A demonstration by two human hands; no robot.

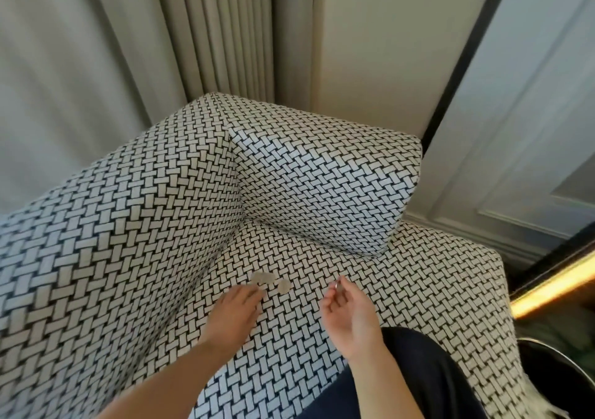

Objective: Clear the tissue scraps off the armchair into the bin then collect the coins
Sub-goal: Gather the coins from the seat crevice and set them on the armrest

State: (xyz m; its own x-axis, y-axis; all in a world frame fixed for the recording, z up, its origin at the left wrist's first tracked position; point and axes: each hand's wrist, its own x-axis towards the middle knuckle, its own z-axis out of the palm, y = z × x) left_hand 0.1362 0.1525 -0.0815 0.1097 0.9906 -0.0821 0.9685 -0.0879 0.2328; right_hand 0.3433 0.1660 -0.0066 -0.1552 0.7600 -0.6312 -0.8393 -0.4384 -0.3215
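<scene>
The armchair is covered in a black-and-white woven pattern. Its seat fills the lower middle of the head view. Three silver coins lie on the seat near the back corner: two overlapping coins and a single coin just right of them. My left hand lies palm down on the seat, and its fingertips touch the overlapping coins. My right hand hovers palm up to the right and pinches a small coin between thumb and fingertip. No tissue scraps show on the seat.
A patterned cushion leans in the chair's back right corner. Beige curtains hang behind the chair. A black round bin stands at the lower right beside the chair. Dark clothing covers the seat's front edge.
</scene>
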